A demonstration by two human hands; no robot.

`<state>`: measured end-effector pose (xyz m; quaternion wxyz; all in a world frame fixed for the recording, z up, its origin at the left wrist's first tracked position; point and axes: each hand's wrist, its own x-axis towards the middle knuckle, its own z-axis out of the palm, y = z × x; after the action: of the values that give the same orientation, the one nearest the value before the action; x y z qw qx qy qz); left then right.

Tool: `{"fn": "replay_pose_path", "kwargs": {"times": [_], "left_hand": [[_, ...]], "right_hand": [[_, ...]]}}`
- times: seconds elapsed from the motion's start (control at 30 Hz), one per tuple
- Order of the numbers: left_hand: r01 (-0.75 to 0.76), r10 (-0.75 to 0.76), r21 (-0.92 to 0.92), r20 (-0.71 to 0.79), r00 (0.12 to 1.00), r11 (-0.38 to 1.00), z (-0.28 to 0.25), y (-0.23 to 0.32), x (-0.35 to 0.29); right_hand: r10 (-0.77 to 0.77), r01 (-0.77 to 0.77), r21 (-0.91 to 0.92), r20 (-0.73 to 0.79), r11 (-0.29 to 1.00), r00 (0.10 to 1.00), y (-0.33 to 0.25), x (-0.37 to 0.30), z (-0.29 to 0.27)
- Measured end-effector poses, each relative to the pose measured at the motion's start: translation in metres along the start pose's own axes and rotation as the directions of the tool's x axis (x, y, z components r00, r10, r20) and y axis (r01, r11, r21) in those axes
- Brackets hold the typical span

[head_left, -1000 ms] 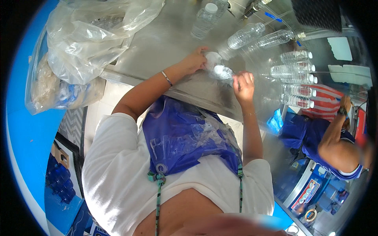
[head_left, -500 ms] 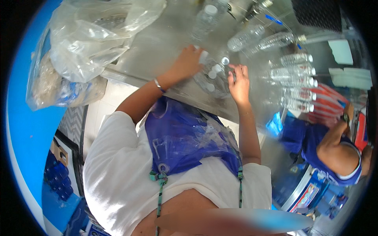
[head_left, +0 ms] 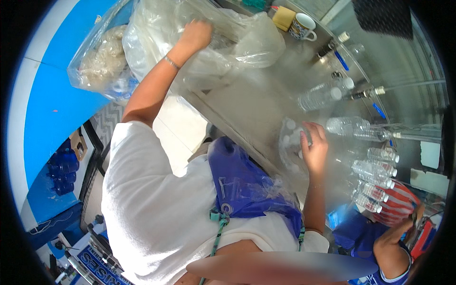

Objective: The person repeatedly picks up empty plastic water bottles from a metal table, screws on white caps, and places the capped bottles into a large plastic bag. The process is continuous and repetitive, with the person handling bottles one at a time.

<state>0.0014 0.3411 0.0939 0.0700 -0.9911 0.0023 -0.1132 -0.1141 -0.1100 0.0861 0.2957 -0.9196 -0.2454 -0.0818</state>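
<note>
My left hand (head_left: 196,35) reaches over a large clear plastic bag (head_left: 156,28) at the far left of the metal table. Its fingers are blurred and partly lost against the bag, so whether they grip anything is unclear. Lower on the table, my right hand (head_left: 314,147) is held beside a clear plastic container (head_left: 287,154) with several white caps inside. Thumb and fingers are apart, with nothing visible between them. Beyond that hand stand clear bottles (head_left: 313,97) with white caps, and another clear bottle (head_left: 342,126) without a visible cap.
Several capped clear bottles (head_left: 373,173) line the right side. Taps with blue handles (head_left: 341,61) are at the back, near a patterned mug (head_left: 302,27) and a yellow sponge-like block (head_left: 283,18). Another person (head_left: 392,251) is at the lower right. A second filled bag (head_left: 102,61) is at left.
My left hand has gone from the cap container to the large bag at the far left. My view has swung left. My right hand stays by the container.
</note>
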Motion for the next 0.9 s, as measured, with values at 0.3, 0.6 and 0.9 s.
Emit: {"fn": "replay_pose_path", "kwargs": {"times": [0.3,0.6,0.9], "left_hand": [[0.459,-0.389,-0.216,0.301,0.871,0.862,0.004,-0.078,-0.090],[-0.226,0.340,-0.427,0.214,0.916,0.876,0.058,-0.124,0.037],[-0.270,0.296,-0.146,0.661,0.690,0.952,0.051,-0.134,0.035]], "right_hand": [[-0.356,0.380,0.383,-0.135,0.842,0.925,-0.125,0.239,0.147],[0.076,-0.126,0.067,0.501,0.990,0.862,-0.140,0.347,0.338],[-0.048,0.069,-0.025,0.490,0.997,0.870,-0.162,0.281,0.269]]}}
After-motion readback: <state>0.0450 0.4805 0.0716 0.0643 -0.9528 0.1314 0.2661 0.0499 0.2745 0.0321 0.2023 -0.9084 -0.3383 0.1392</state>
